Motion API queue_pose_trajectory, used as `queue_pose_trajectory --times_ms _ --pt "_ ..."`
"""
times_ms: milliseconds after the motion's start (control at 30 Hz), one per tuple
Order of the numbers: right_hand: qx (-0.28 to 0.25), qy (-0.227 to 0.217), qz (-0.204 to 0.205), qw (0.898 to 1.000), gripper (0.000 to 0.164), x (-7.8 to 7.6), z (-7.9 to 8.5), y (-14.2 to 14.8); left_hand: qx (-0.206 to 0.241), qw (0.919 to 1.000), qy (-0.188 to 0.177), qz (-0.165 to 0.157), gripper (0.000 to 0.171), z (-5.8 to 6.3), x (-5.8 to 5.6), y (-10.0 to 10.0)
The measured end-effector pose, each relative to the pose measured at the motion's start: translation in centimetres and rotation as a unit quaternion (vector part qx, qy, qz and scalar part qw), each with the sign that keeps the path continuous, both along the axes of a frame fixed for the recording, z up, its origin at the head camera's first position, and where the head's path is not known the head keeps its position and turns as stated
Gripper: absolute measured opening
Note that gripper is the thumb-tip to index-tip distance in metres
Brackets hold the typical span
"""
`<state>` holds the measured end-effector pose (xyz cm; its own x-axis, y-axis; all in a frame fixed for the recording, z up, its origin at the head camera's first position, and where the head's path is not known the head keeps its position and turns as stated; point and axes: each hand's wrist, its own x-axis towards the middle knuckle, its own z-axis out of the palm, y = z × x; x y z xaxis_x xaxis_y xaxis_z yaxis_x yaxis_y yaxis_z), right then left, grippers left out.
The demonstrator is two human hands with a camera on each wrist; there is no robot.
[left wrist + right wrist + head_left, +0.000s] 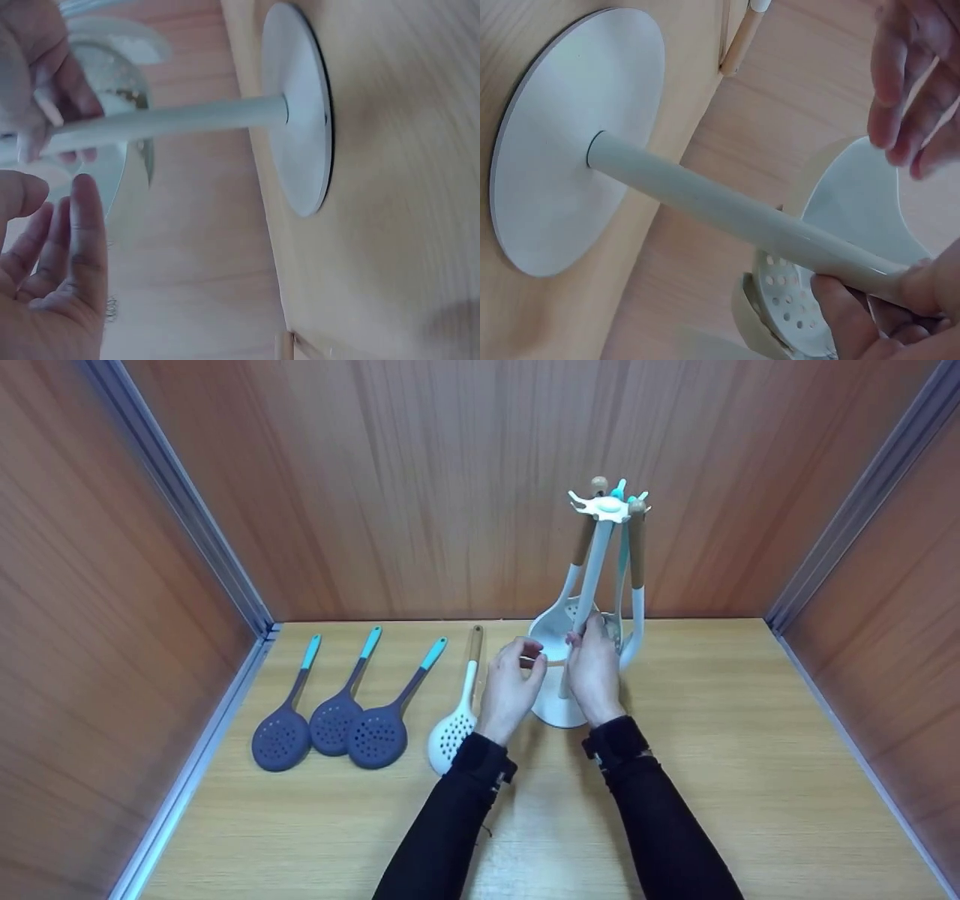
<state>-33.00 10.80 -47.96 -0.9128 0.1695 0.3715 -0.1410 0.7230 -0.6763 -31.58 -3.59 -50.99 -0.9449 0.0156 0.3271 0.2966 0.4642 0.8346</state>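
Note:
My right hand (592, 671) grips the pole (705, 202) of a white utensil stand, its fingers and thumb curled round the shaft below the hanging tools. The round base (296, 112) is down at the table. Just left of the pole is my left hand (510, 686), fingers loosely bent and holding nothing. From the hooked top (609, 508) hang a white ladle (551, 628) with a wooden handle, a second wooden-handled white tool (637, 611) and a turquoise-handled one (622, 559). A perforated white head (787, 300) shows behind the pole in the right wrist view.
Left of the stand lies a white skimmer (452, 731) with a wooden handle, partly behind the left wrist. Farther left are three dark blue skimmers with turquoise handles, the leftmost (281, 739) apart and the other two (377, 737) overlapping. Wood-grain panels (420, 495) enclose the table's back and sides.

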Motion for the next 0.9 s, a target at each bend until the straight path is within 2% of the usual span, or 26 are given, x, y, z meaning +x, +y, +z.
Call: queue_pose_trajectory --times_ms 133,333,633,767,900 --pt "-0.012 -0.005 -0.003 1.000 0.026 -0.3 -0.2 -0.1 -0.024 0.9994 -0.022 0.016 0.018 0.1 -0.1 -0.8" --pt "-0.028 -0.040 -0.007 0.999 0.028 -0.4 -0.2 -0.2 -0.077 0.9958 -0.038 0.032 0.018 0.2 -0.2 -1.8" --pt "0.000 -0.040 0.002 0.999 0.029 -0.6 0.0 0.1 -0.186 0.9796 -0.046 0.060 0.022 0.4 -0.4 -3.7" --pt "-0.002 -0.038 0.017 0.999 0.032 -0.5 0.0 0.4 -0.210 0.9736 -0.055 0.071 0.022 0.3 -0.4 -4.6" --pt "0.002 -0.032 0.031 0.999 0.035 -0.4 -0.1 0.7 -0.217 0.9709 -0.062 0.081 0.022 0.4 -0.5 -5.2"
